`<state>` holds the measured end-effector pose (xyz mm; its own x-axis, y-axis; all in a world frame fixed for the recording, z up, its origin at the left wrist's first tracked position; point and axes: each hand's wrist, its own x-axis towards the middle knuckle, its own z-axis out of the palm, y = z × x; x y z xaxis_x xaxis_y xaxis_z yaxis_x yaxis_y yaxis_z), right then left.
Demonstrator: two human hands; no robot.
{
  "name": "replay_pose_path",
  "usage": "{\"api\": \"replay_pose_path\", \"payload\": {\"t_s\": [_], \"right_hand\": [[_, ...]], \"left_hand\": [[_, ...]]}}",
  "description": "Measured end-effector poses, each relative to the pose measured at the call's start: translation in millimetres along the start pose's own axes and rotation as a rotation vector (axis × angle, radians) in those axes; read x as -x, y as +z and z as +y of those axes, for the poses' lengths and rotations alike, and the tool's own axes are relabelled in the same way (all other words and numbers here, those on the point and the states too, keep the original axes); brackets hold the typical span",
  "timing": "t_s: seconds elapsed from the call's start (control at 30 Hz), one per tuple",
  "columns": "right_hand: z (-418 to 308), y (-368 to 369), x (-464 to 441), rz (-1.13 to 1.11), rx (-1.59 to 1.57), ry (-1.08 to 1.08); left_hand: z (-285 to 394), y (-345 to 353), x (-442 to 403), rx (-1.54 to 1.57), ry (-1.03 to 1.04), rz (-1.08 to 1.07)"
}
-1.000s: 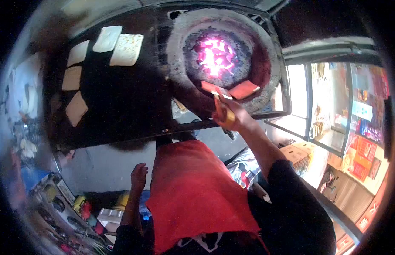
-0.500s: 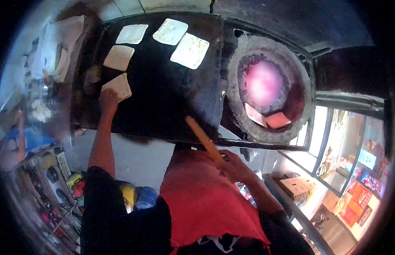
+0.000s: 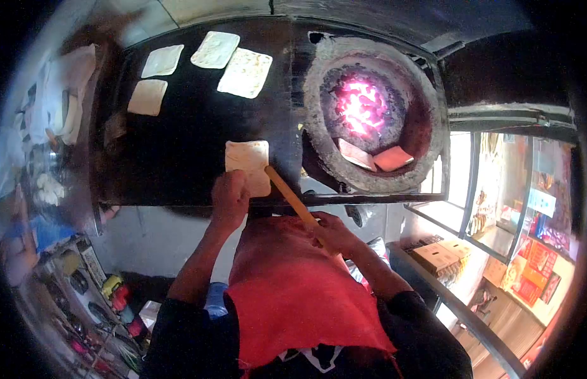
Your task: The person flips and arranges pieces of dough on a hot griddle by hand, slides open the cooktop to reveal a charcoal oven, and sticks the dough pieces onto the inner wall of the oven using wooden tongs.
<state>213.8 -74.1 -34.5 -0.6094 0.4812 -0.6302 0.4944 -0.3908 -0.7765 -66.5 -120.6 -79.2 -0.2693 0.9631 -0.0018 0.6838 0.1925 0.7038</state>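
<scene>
A pale square flatbread [image 3: 248, 158] is at the near edge of the dark griddle-like surface, its near left edge in my left hand [image 3: 231, 194]. My left fingers are closed on it and partly hide it. My right hand [image 3: 331, 232] is wrapped around a flat wooden stick [image 3: 291, 197]. The stick slants up and left, its far end at the flatbread's right edge; I cannot tell whether they touch. Farther back lie more flatbreads [image 3: 148, 96], two of them [image 3: 245, 73] overlapping.
A round clay oven [image 3: 315, 82] with glowing coals [image 3: 363, 107] stands right of the dark surface [image 3: 179, 158]. Two reddish-lit flatbreads [image 3: 393, 158] are against its inner near wall. Cardboard boxes [image 3: 440, 256] are at lower right, cluttered shelves [image 3: 85, 297] at lower left.
My left hand has carried a flatbread from the left side to the near middle, beside the stick. My view has shifted right, and the coals show more clearly.
</scene>
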Motion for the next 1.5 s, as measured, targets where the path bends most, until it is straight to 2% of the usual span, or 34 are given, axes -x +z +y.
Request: {"api": "replay_pose_path", "payload": {"t_s": [0.03, 0.17, 0.23, 0.27, 0.33, 0.37, 0.43, 0.47, 0.5, 0.53, 0.6, 0.67, 0.7, 0.73, 0.77, 0.8, 0.87, 0.9, 0.97, 1.03, 1.1, 1.13, 1.17, 1.2, 1.23, 1.3, 1.33, 1.4, 1.43, 1.47, 1.5], "right_hand": [[-13, -4, 7, 0.015, -0.263, 0.298], [22, -18, 16, 0.01, -0.275, 0.31], [29, -17, 9, -0.062, -0.341, 0.132], [29, -17, 6, -0.063, -0.347, 0.13], [26, -23, -1, -0.027, -0.182, 0.255], [26, -30, 5, -0.014, -0.187, 0.252], [28, -55, 28, 0.088, -0.168, 0.234], [51, -70, 40, 0.154, -0.316, 0.082], [81, -90, 52, 0.217, -0.457, -0.078], [98, -124, 67, 0.188, -0.749, -0.077], [113, -205, 89, 0.187, -0.905, -0.169], [101, -271, 100, 0.434, -0.119, -0.218], [80, -294, 106, 0.613, 0.538, -0.164], [60, -310, 106, 0.692, 0.564, -0.022], [47, -325, 103, 0.768, 0.586, 0.121], [52, -346, 95, 0.718, 0.724, 0.122], [83, -393, 77, 0.688, 0.689, 0.086], [68, -393, 70, 0.687, 0.776, 0.195], [75, -409, 51, 0.636, 0.826, 0.265], [73, -404, 43, 0.652, 0.76, 0.291], [69, -399, 41, 0.679, 0.698, 0.315], [68, -394, 45, 0.742, 0.878, 0.245], [65, -388, 52, 0.804, 1.059, 0.173], [37, -370, 59, 0.805, 1.091, 0.338], [32, -358, 61, 0.808, 1.101, 0.335], [29, -334, 67, 0.966, 1.018, 0.293], [69, -336, 61, 0.855, 0.563, 0.03], [91, -293, 58, 0.451, -0.267, -0.21], [90, -258, 52, 0.207, -0.515, -0.234], [82, -217, 42, 0.032, -0.551, -0.206], [44, -158, 23, 0.071, -0.408, -0.066]], "left_hand": [[4, 0, -2, -0.185, 0.136, 0.094], [-5, 20, -1, -0.24, 0.175, 0.016], [-2, 26, -5, -0.084, 0.113, -0.03], [2, 30, -4, -0.088, 0.115, -0.033], [27, 30, -13, 0.392, -0.174, -0.145], [36, 30, -14, 0.395, -0.162, -0.153], [55, 39, -5, 0.152, 0.0, 0.113], [58, 44, 7, 0.169, 0.011, 0.096], [57, 46, 21, 0.23, -0.041, -0.018], [56, 47, 37, 0.285, -0.094, -0.131], [59, 48, 71, 0.332, -0.197, -0.262], [32, 63, 108, 0.258, -0.26, -0.268], [23, 66, 124, 0.196, -0.324, -0.285], [9, 68, 142, 0.131, -0.388, -0.3], [-24, 76, 171, -0.07, -0.143, -0.366], [-66, 85, 204, -0.272, 0.102, -0.425], [-129, 97, 262, -0.212, -0.267, -0.716], [-131, 88, 275, -0.219, -0.277, -0.716], [-129, 73, 296, -0.083, -0.115, -0.585], [-127, 74, 312, 0.306, -0.527, -0.473], [-127, 73, 312, 0.316, -0.687, -0.486], [-124, 72, 309, 0.32, -0.741, -0.489], [-122, 71, 303, 0.129, -0.404, -0.469], [-120, 71, 293, -0.057, -0.064, -0.435], [-120, 71, 283, -0.049, -0.064, -0.428], [-123, 69, 261, -0.288, 0.205, -0.563], [-118, 67, 248, -0.285, 0.202, -0.549], [-103, 60, 226, 0.267, -0.621, -0.449], [-100, 57, 215, 0.272, -0.626, -0.438], [-98, 54, 205, 0.385, -0.748, -0.42], [-98, 50, 197, 0.498, -0.865, -0.399]]}}
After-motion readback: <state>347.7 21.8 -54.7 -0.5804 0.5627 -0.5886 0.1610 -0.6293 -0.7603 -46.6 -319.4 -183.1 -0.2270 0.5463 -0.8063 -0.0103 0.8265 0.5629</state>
